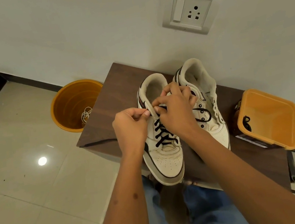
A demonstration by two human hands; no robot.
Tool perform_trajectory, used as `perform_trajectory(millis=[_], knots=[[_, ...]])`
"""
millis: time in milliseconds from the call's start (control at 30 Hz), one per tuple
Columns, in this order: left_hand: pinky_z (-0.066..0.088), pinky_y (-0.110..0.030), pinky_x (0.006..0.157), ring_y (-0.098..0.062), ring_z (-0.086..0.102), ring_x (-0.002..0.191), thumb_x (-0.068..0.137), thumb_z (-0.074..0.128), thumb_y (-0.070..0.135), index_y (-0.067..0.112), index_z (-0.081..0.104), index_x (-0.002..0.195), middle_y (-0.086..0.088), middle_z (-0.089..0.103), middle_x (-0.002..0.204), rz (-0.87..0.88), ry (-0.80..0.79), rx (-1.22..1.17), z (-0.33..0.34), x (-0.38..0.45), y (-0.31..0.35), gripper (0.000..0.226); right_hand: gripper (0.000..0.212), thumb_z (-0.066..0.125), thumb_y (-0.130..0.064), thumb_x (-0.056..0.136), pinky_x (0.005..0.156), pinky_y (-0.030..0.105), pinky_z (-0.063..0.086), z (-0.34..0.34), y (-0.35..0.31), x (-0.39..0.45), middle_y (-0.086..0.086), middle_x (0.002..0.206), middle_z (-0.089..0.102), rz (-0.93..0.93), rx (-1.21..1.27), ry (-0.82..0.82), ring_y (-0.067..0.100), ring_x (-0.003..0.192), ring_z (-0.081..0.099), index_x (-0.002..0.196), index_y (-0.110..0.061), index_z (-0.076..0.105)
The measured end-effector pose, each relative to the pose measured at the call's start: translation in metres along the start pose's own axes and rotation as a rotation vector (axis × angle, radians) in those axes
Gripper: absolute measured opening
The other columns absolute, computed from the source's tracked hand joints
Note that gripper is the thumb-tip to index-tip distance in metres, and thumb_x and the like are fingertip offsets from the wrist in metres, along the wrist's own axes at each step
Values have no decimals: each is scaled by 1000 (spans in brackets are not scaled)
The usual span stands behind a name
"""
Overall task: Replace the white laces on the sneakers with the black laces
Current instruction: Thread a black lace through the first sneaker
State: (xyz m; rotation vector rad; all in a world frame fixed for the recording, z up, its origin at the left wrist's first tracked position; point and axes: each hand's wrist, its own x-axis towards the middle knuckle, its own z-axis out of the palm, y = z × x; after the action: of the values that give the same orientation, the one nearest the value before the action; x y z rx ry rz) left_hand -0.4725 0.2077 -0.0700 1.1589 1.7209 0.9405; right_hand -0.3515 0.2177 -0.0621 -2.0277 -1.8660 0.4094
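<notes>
The left hand point(131, 123) pinches the near white leather sneaker point(160, 129)'s eyelet flap at eleven o'clock on the brown wooden surface point(105, 122). The right hand point(176, 107) pinches the thin black lace point(163, 137) at the top eyelets. Best to hold the flap taut and feed the tip straight.

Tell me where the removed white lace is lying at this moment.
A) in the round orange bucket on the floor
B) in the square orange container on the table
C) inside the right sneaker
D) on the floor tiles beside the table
A: the white lace lies bunched at the bottom of the round orange bucket, standing on the floor left of the table.
</notes>
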Motion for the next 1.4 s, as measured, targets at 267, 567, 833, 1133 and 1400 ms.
perform_trajectory(millis=[267, 567, 833, 1133, 1400], knots=[[38, -4, 56, 3, 55, 73, 93, 62, 15, 20, 67, 89, 15, 60, 78, -10, -5, 146, 4, 3, 1, 8, 48, 58, -19, 91, 111, 43, 35, 28, 20, -111, 5, 143, 40, -245, -39, -50, 22, 136, 31, 138, -17, 49], [50, -22, 85, 0, 68, 82, 99, 50, 14, 18, 63, 101, 10, 70, 83, -164, 372, -189, -25, 11, -4, 14, 66, 21, -51, 104, 118, 43, 1, 58, 35, -124, 5, 163, -12, -239, -208, -208, 20, 149, -13, 156, -19, -2], [39, -33, 104, -6, 48, 116, 95, 61, 21, 27, 58, 129, 5, 56, 131, 108, 248, 200, -49, 14, -23, 34, 67, 21, -52, 103, 117, 44, -1, 64, 36, -121, 6, 163, -13, -226, -212, -194, 20, 149, -15, 156, -18, -2], [33, -44, 114, -10, 63, 81, 94, 62, 17, 16, 76, 92, 7, 70, 82, 249, 98, 340, 9, 3, -1, 14, 67, 19, -53, 103, 117, 44, -3, 69, 34, -120, 7, 163, -12, -203, -202, -185, 20, 149, -16, 156, -17, -1], [46, -27, 83, -15, 59, 95, 98, 57, 18, 12, 71, 106, -1, 67, 103, -139, 564, 101, -43, 20, -15, 17, 67, 23, -51, 103, 118, 44, -5, 63, 34, -121, 4, 162, -16, -217, -173, -204, 18, 148, -20, 156, -19, -4]])
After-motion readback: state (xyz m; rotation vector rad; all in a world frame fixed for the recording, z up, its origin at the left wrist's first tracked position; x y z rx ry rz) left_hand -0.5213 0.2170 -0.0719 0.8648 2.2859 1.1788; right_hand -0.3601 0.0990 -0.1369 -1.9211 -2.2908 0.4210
